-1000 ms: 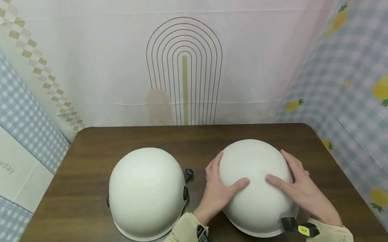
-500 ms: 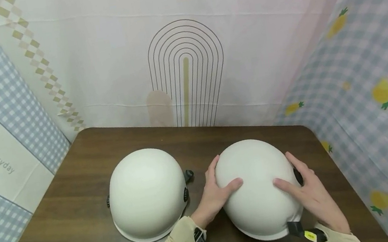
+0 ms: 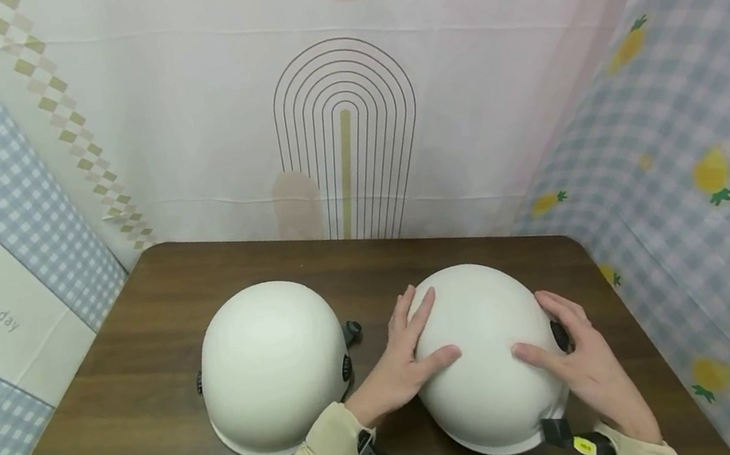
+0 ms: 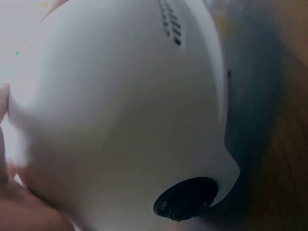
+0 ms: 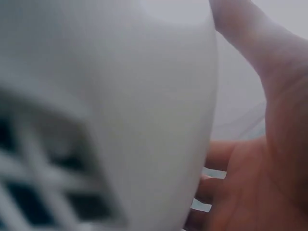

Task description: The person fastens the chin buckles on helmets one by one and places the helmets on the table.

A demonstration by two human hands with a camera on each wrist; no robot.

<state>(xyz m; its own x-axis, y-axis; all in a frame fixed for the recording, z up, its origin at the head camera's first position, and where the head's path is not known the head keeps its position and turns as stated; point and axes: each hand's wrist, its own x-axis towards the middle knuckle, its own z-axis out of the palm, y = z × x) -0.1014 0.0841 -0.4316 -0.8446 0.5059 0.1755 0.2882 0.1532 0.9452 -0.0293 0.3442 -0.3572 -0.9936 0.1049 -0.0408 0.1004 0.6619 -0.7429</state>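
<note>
A white helmet (image 3: 480,312) with a rounded shell sits on the brown table, at the right in the head view. My left hand (image 3: 396,368) grips its left side, thumb on the upper shell and fingers spread along the far-left curve. On the opposite side my right hand (image 3: 593,358) holds it, thumb on the shell and fingers beside a black round fitting (image 3: 561,336). The left wrist view shows the shell close up, with vent slots (image 4: 172,24) and a black round knob (image 4: 187,198) near the rim. In the right wrist view a grille (image 5: 53,168) fills the lower left.
A second white helmet (image 3: 271,359) stands to the left on the wooden table (image 3: 118,422), a black strap piece (image 3: 352,331) by its right side. Black wrist cameras hang at both cuffs. Patterned cloth (image 3: 215,124) walls the table's back and sides.
The right helmet has turned and shifted slightly right, showing its black side fitting. The right hand has moved right with it; the left hand's fingers have shifted on the shell.
</note>
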